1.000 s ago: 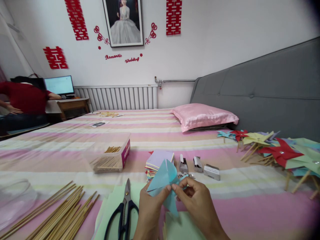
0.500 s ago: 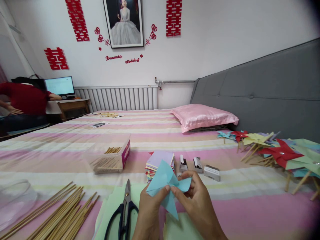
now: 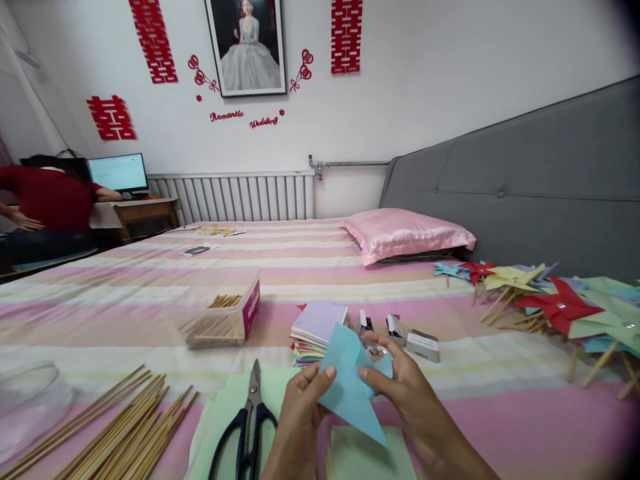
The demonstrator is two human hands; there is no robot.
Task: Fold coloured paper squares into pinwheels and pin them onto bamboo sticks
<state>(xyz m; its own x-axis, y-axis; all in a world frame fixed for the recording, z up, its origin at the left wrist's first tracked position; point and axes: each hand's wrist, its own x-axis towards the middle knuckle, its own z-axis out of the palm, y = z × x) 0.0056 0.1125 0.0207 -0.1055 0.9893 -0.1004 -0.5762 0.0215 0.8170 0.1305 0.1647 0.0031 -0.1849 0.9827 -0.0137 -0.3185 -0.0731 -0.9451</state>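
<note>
Both my hands hold a light blue folded paper piece above the bed. My left hand pinches its left edge with thumb and fingers. My right hand grips its right side, fingers curled behind the paper. Just beyond lies a stack of coloured paper squares. Black-handled scissors lie left of my left hand on pale green sheets.
Bamboo sticks lie at the lower left, and a clear box of short sticks sits farther back. Small staple boxes lie beyond my right hand. Finished paper pinwheels pile up at right. A pink pillow rests by the grey headboard. A person in red sits far left.
The blue paper has turned and dropped a little, its long point now aiming down to the right. My right hand has shifted right and opened somewhat around it.
</note>
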